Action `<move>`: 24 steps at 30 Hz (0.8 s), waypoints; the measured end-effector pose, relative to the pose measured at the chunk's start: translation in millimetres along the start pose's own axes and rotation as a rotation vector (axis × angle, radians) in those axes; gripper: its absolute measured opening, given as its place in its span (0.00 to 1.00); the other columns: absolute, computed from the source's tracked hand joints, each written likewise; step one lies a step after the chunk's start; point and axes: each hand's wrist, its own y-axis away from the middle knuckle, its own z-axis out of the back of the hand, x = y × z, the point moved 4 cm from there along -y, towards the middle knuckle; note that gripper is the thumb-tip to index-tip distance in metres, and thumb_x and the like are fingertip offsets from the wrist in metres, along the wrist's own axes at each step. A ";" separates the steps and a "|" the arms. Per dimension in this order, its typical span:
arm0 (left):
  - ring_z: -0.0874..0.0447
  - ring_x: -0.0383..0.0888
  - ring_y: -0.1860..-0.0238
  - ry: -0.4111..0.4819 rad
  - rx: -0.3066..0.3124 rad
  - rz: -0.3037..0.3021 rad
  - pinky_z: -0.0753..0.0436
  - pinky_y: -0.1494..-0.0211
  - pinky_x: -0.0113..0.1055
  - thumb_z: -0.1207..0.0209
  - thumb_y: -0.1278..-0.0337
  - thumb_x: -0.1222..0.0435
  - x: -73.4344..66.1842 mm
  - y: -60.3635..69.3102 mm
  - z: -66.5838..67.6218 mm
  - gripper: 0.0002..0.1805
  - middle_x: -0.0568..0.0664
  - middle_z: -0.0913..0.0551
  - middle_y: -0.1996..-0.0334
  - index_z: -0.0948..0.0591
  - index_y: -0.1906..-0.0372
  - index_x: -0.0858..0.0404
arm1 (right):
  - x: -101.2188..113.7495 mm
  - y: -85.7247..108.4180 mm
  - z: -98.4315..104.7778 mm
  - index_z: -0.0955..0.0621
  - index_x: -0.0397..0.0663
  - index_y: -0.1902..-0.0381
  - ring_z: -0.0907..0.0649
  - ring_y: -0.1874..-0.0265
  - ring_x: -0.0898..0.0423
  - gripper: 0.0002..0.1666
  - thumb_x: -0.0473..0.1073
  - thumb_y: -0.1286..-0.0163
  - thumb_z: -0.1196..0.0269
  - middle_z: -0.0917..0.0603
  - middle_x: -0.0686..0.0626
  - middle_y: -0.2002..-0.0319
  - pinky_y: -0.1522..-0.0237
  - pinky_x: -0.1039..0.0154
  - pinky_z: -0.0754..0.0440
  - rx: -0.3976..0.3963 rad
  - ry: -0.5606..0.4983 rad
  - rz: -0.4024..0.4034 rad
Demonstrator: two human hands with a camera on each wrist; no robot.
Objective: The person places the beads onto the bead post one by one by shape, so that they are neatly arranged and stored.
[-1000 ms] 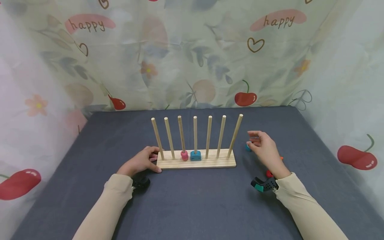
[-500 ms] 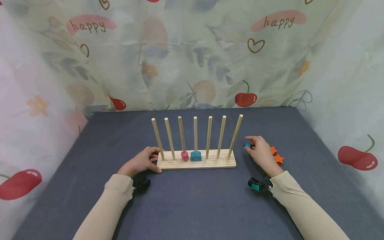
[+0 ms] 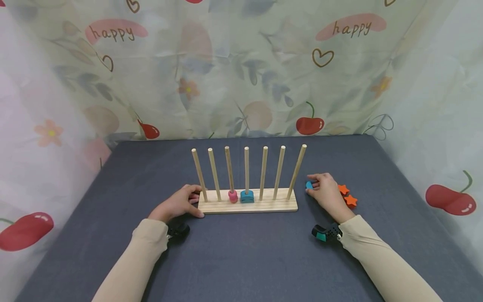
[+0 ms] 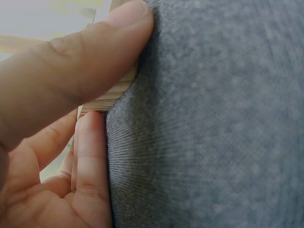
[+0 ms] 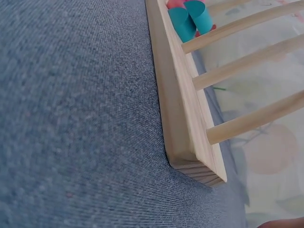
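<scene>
Dark cloth [image 3: 241,260] is lying beneath a wooden peg rack [image 3: 271,205] and two busy hands.
With thumb in front, the left hand [image 3: 177,203] is gripping the rack's left end, while the right hand [image 3: 328,193] is pinching a small blue piece [image 3: 309,185] just beyond the right end (whether it is clearing the cloth, nobody is telling from these views). A loose fingertip pinch would be risking a drop, a low approach would be risking a knock against the rightmost peg [image 3: 297,172], and a careless wrist would be scattering the orange stars [image 3: 350,201] beside it.
</scene>
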 end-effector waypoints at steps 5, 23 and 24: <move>0.31 0.54 0.41 0.003 0.002 0.007 0.28 0.34 0.48 0.23 0.66 0.71 0.0 0.4 -0.4 0.45 0.60 0.34 0.44 0.31 0.36 0.69 | -1.6 -0.6 -2.8 0.24 0.32 0.41 0.18 0.51 0.41 0.25 0.34 0.35 0.36 0.21 0.32 0.46 0.49 0.48 0.18 0.049 0.010 0.002; 0.31 0.55 0.41 -0.016 -0.004 0.014 0.29 0.33 0.48 0.23 0.66 0.71 -2.0 0.9 -0.3 0.45 0.61 0.34 0.44 0.32 0.36 0.69 | 4.4 8.0 12.0 0.27 0.38 0.36 0.16 0.54 0.46 0.26 0.30 0.33 0.40 0.25 0.35 0.42 0.56 0.57 0.14 0.051 -0.323 -0.010; 0.31 0.55 0.41 -0.020 -0.003 0.011 0.29 0.33 0.48 0.23 0.66 0.71 -2.0 1.0 -0.3 0.45 0.61 0.34 0.43 0.32 0.36 0.69 | 6.6 9.0 15.7 0.28 0.38 0.36 0.16 0.54 0.48 0.27 0.30 0.33 0.40 0.25 0.35 0.42 0.57 0.58 0.14 0.050 -0.373 -0.013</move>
